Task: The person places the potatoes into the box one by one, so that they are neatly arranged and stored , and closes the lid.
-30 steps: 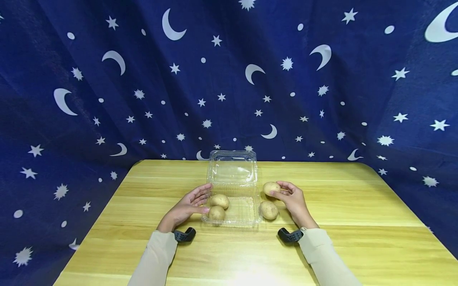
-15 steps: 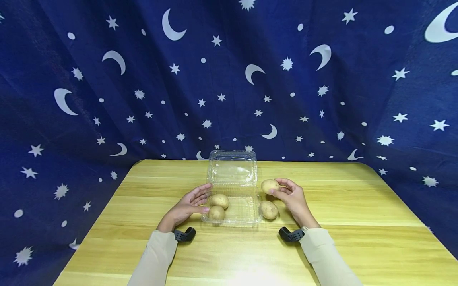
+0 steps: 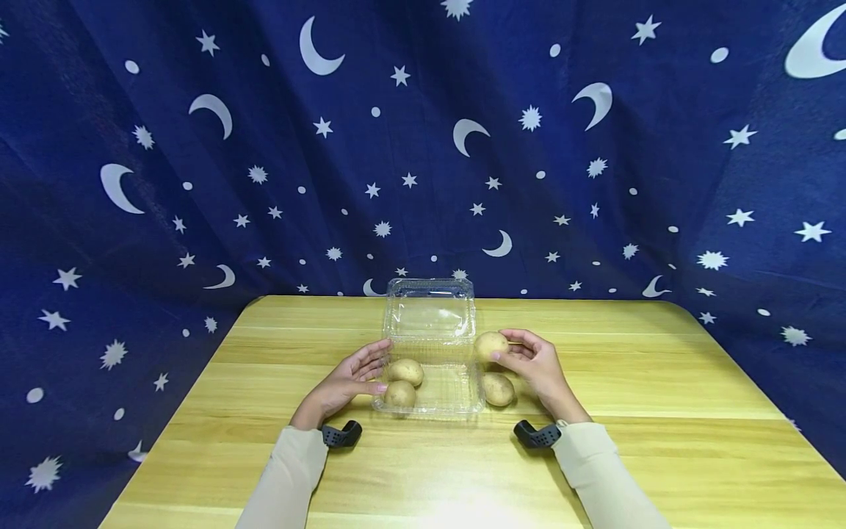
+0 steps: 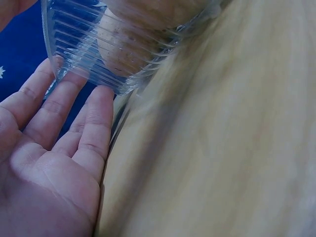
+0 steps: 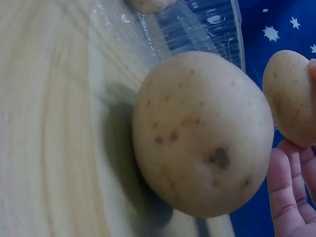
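Box [image 3: 449, 386], head view: I see it on the table [image 3: 410, 470], lid [image 3: 431, 312] raised, two potatoes [image 3: 405, 372] inside at the left.
Right hand [image 3: 540, 371], head view: pinching a third potato [image 3: 490, 346] by the box's right edge.
Left hand [image 4: 54, 163], left wrist view: unclenched, extended fingertips touching the box's ribbed wall.
Fourth potato [image 5: 202, 133], right wrist view: I see it close up, resting on the table beside the box.

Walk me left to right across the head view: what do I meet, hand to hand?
Bare left hand, open rectangular clear-plastic container with two tan oval potatoes inside, held tan oval potato, bare right hand.
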`<state>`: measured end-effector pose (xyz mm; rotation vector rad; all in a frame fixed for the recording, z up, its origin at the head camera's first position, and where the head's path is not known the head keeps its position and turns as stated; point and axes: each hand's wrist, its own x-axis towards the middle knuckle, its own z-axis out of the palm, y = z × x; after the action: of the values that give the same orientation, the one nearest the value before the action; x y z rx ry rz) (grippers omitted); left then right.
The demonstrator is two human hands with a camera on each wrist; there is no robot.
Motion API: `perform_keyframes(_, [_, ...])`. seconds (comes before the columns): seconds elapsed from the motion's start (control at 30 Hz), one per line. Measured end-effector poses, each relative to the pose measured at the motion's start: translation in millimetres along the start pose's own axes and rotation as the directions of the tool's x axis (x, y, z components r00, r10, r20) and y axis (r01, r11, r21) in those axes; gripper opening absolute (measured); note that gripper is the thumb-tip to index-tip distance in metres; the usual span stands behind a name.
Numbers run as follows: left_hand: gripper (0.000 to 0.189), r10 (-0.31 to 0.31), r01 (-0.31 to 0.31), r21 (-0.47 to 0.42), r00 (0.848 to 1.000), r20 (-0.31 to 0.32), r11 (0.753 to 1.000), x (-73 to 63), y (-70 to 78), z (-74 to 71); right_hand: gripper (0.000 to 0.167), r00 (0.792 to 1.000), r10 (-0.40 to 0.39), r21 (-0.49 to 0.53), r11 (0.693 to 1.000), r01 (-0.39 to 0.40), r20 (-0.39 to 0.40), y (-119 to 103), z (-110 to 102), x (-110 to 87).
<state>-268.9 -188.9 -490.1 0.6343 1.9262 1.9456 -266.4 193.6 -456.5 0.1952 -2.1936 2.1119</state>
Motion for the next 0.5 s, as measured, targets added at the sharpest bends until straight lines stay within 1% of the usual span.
perform_keyframes(0.17, [0.092,0.002,-0.002,0.003,1.0,0.002,1.0,0.0,-0.8,-0.6,0.049,0.999,-0.027,-0.029,0.999,0.028,0.033,-2.2,3.2,-0.6])
perform_keyframes(0.5, [0.092,0.009,-0.009,-0.004,1.0,0.005,1.0,0.2,-1.9,-0.9,0.048,0.993,-0.046,-0.085,0.995,0.055,0.105,-8.0,9.7,-3.6])
